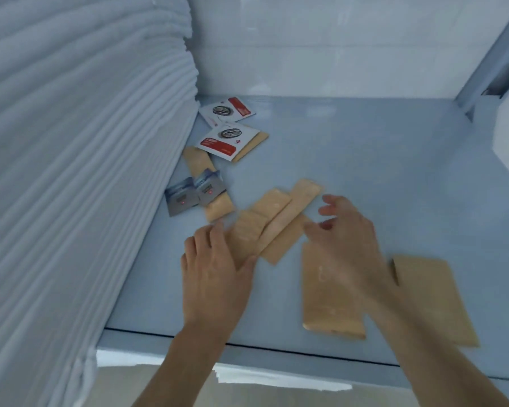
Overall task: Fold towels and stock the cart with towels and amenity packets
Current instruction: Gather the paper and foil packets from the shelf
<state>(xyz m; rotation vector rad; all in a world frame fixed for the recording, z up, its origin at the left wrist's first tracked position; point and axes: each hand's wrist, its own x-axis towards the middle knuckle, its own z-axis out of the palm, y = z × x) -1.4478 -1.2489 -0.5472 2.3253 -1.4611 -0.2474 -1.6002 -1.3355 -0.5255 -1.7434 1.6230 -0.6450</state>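
A tall stack of folded white towels (71, 171) fills the left side of the cart shelf (379, 171). Several tan amenity packets (279, 218) lie fanned in the shelf's middle. My left hand (215, 268) rests flat, fingers touching the left end of that fan. My right hand (347, 230), blurred, hovers with fingers spread at the fan's right edge, above a larger tan packet (329, 301). Another large tan packet (435, 298) lies to the right. Neither hand grips anything.
Two white-and-red sachets (227, 139) and two grey-blue sachets (194, 195) lie against the towel stack, with a tan packet (206, 177) under them. The shelf's back wall (335, 45) and right post (488, 54) close it in. The front edge (247, 348) runs below my wrists.
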